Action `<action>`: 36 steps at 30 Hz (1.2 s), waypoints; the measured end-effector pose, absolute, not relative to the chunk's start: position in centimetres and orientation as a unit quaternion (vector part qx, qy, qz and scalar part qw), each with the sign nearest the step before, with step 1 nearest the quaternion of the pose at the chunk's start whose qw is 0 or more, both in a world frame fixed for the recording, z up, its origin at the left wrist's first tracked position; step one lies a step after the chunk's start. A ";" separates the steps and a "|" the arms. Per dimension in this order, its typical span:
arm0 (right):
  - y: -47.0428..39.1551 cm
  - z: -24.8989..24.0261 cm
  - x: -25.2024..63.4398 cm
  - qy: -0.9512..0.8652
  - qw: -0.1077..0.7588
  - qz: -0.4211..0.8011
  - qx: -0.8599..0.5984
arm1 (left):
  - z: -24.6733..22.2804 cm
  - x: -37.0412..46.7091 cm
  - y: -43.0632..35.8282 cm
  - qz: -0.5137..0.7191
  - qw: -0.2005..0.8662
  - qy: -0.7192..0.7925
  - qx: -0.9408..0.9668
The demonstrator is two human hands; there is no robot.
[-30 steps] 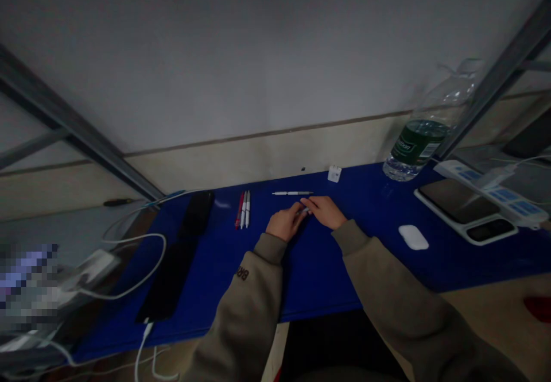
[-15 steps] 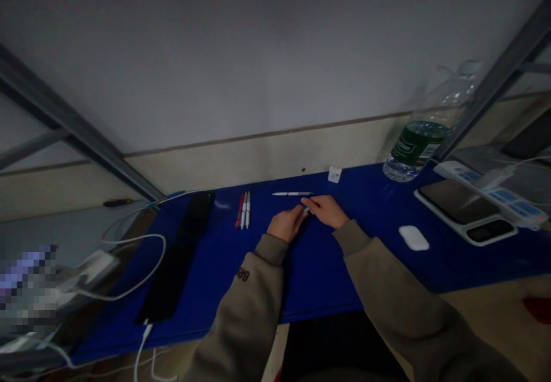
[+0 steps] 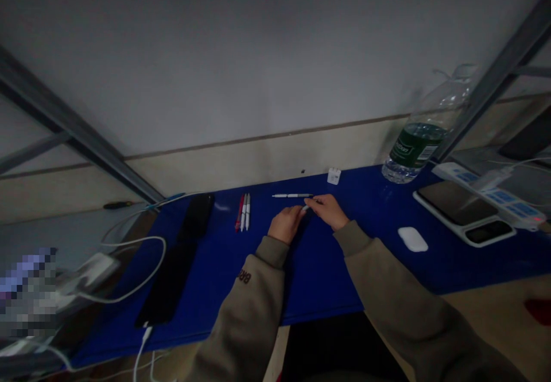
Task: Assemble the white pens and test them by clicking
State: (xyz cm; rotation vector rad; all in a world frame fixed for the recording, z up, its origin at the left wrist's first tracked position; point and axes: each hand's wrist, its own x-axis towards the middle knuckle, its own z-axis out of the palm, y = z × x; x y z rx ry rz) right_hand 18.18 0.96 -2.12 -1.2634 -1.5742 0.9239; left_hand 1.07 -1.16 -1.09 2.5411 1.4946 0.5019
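Observation:
My left hand [image 3: 286,224] is closed round a small pale, pen-like piece [image 3: 305,208] above the blue tabletop [image 3: 318,278]. From the right, my right hand [image 3: 328,209] pinches at the upper end of the same piece; its fingertips hide what lies between them. Just behind my hands a white and grey pen [image 3: 293,195] lies sideways. Three pens stand side by side to the left: a red one [image 3: 240,212] and two white ones [image 3: 245,212], all lying flat and pointing away from me.
Black phone [image 3: 196,215] and black tablet-like device [image 3: 167,284] at left, with white cables. White adapter [image 3: 333,176] at the back. Large water bottle [image 3: 413,146], white rounded case [image 3: 412,239], scale [image 3: 465,212] and power strip [image 3: 491,195] at right.
My fingertips have parted slightly, and more of the pale piece shows between them. Otherwise both hands stay in nearly the same place.

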 end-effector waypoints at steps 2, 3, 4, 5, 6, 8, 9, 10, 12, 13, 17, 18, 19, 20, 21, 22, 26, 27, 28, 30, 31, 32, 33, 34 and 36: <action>1.1 -2.3 18.5 -0.602 0.470 0.369 -0.529 | -1.3 0.7 -0.8 0.204 0.078 0.485 0.847; 1.1 -2.3 18.6 -0.590 0.481 0.364 -0.537 | -1.3 0.6 -0.7 0.217 0.080 0.482 0.845; 1.2 -2.3 18.6 -0.582 0.488 0.360 -0.542 | -1.4 0.4 -0.5 0.225 0.083 0.478 0.845; 1.2 -2.3 18.6 -0.579 0.494 0.354 -0.545 | -1.4 0.3 -0.4 0.229 0.082 0.475 0.846; 1.1 -2.2 18.6 -0.578 0.498 0.347 -0.545 | -1.4 0.2 -0.4 0.230 0.077 0.473 0.847; 1.0 -1.9 18.5 -0.587 0.502 0.336 -0.539 | -1.3 0.0 -0.3 0.228 0.057 0.470 0.851; 1.0 -1.7 18.4 -0.594 0.500 0.332 -0.535 | -1.3 0.0 -0.3 0.226 0.044 0.470 0.852; 0.9 -1.6 18.3 -0.602 0.497 0.329 -0.532 | -1.2 0.0 -0.3 0.225 0.033 0.471 0.852; 0.9 -1.4 18.2 -0.616 0.490 0.323 -0.525 | -1.1 0.0 -0.3 0.225 0.023 0.474 0.851; 0.9 -1.3 18.1 -0.622 0.489 0.321 -0.520 | -1.0 0.0 -0.4 0.227 0.026 0.475 0.850; 0.6 -1.1 17.8 -0.632 0.502 0.336 -0.485 | -0.8 0.2 -0.6 0.269 0.096 0.486 0.826; 0.4 -1.1 17.6 -0.636 0.502 0.348 -0.472 | -0.7 0.3 -0.6 0.296 0.132 0.491 0.808; 0.3 -1.0 17.5 -0.641 0.497 0.362 -0.459 | -0.7 0.3 -0.6 0.327 0.174 0.494 0.786; 0.1 -1.0 17.3 -0.650 0.488 0.378 -0.444 | -0.7 0.4 -0.5 0.362 0.220 0.493 0.760; -0.1 -1.0 17.0 -0.660 0.476 0.395 -0.427 | -0.7 0.4 -0.4 0.398 0.267 0.487 0.730; -0.2 -1.1 16.8 -0.669 0.464 0.413 -0.410 | -0.7 0.4 -0.3 0.430 0.312 0.478 0.700; -0.1 -1.6 16.4 -0.671 0.429 0.487 -0.359 | -0.7 0.5 0.0 0.509 0.445 0.435 0.594; 0.1 -1.7 16.5 -0.663 0.426 0.501 -0.358 | -0.7 0.5 0.1 0.519 0.468 0.429 0.572; 0.3 -1.8 16.6 -0.653 0.428 0.510 -0.361 | -0.7 0.5 0.1 0.527 0.489 0.423 0.551; 0.7 -2.0 17.0 -0.626 0.448 0.519 -0.372 | -0.6 0.4 0.1 0.540 0.525 0.417 0.508; 1.0 -2.1 17.2 -0.607 0.467 0.520 -0.378 | -0.5 0.3 0.2 0.547 0.538 0.417 0.487; 1.1 -2.1 17.4 -0.584 0.491 0.521 -0.383 | -0.4 0.2 0.2 0.556 0.545 0.418 0.467; 1.3 -2.0 17.6 -0.555 0.518 0.524 -0.386 | -0.3 0.1 0.2 0.566 0.548 0.420 0.450; 1.4 -1.9 17.8 -0.521 0.547 0.530 -0.384 | -0.2 0.0 0.3 0.575 0.548 0.423 0.437; 1.5 -1.6 17.9 -0.437 0.611 0.550 -0.365 | -0.1 -0.1 0.3 0.582 0.545 0.428 0.426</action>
